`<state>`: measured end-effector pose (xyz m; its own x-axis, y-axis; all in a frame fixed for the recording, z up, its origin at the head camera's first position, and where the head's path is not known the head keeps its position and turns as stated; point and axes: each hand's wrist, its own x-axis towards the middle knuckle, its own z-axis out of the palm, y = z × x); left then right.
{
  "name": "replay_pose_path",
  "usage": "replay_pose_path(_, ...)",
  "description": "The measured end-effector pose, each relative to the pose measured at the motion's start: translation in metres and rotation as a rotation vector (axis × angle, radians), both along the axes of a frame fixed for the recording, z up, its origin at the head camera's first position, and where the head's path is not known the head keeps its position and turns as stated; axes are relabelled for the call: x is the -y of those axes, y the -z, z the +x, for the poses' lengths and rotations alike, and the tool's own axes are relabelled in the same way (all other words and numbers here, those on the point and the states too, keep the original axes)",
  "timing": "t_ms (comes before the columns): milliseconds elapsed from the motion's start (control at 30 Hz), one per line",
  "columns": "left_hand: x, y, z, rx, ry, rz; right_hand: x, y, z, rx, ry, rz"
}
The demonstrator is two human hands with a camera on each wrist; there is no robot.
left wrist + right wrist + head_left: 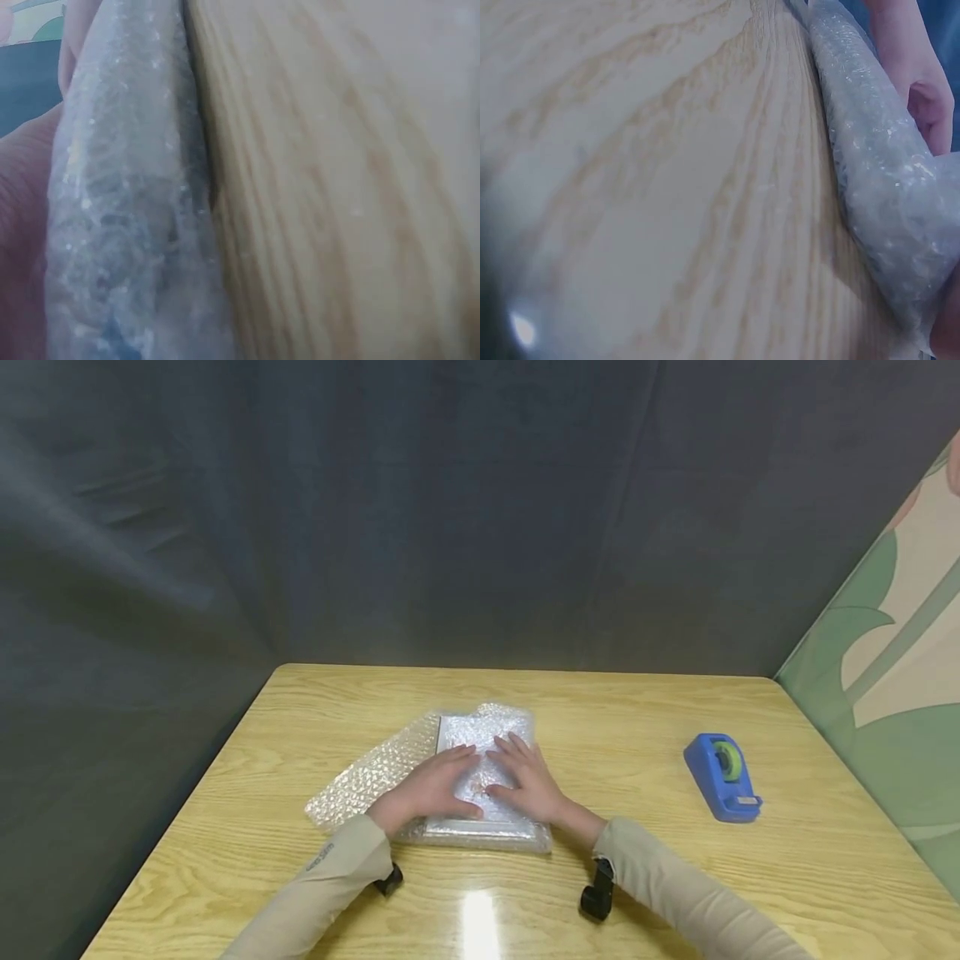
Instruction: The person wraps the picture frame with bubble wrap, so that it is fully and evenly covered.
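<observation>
Evidently, a flat rectangular item (472, 792) lies in bubble wrap (371, 777) around the middle of the worktop (630, 752), well in from its left and right edges. A loose stretch of the wrap slants out toward the worktop's left edge. The left hand (432, 785) and right hand (528, 785) rest on top of the packet, fingers spread, so each grip is relaxed and clasps nothing. Between them they cover much of the item; its face (pale, with a faint mark or two) is hard to make out through the shiny film. Near the worktop's right edge stands a blue tape dispenser (723, 778) with a green roll, seen only from the head. The worktop's near edge is cut off, as are both sleeves (330, 881). The wrist views show what the head view flattens: the packet's thick, padded side, low against the wood grain. Both are blurred; the left one crops a hand at its border, and in neither can the item itself be told.
</observation>
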<state>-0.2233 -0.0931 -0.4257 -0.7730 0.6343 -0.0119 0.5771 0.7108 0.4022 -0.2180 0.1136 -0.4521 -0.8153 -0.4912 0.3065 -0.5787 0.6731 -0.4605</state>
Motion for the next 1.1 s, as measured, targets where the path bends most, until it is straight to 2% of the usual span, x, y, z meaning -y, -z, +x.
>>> replay_pose_path(133,0.014,-0.002,0.001,-0.011,-0.04,0.072,0.001,0.0,-0.002,0.011,-0.003,0.004)
replay_pose_path(233,0.035,-0.006,0.0,-0.037,-0.083,0.163,0.002,0.001,-0.003,0.019,0.0,0.014)
replay_pose_path(300,0.053,-0.01,0.0,-0.032,-0.129,0.224,0.002,0.002,-0.004,0.019,0.002,0.019)
replay_pose_path(400,0.083,-0.015,0.001,0.013,-0.199,0.268,0.001,0.002,-0.005,0.016,0.004,0.016)
replay_pose_path(500,0.113,-0.017,0.005,0.099,-0.281,0.27,-0.001,0.003,-0.006,-0.004,0.011,0.014)
replay_pose_path(633,0.147,-0.014,0.011,0.178,-0.348,0.254,-0.003,0.004,-0.008,-0.026,0.009,-0.001)
replay_pose_path(733,0.165,-0.011,0.015,0.201,-0.362,0.259,-0.003,0.004,-0.008,-0.029,0.001,-0.013)
replay_pose_path(833,0.176,-0.008,0.016,0.242,-0.367,0.307,-0.004,0.005,-0.009,-0.022,0.005,-0.007)
replay_pose_path(1100,0.188,0.001,0.017,0.407,-0.348,0.429,-0.006,0.005,-0.009,-0.029,0.018,-0.003)
